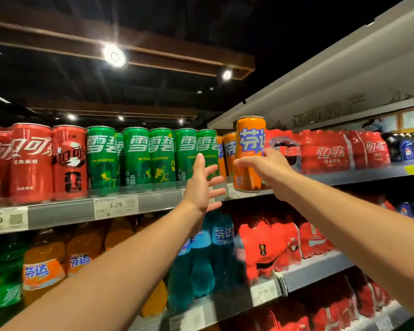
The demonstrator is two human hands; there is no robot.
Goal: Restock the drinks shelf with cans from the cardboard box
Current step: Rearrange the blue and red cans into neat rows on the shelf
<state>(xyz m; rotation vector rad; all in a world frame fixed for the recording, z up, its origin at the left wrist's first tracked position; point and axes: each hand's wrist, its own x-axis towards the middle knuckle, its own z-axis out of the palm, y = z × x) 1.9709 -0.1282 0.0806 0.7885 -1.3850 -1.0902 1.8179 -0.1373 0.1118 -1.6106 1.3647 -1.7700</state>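
An orange can is gripped upright in the right hand at the front edge of the drinks shelf. It is lined up with the orange cans already on that shelf, seemingly to join their row. The left hand is held open and empty before the shelf, likely ready to steady it. No cardboard box is seen.

grn cans: 雪碧, orange can: 芬达, price tag: 3.29, lower tag: 2.90.
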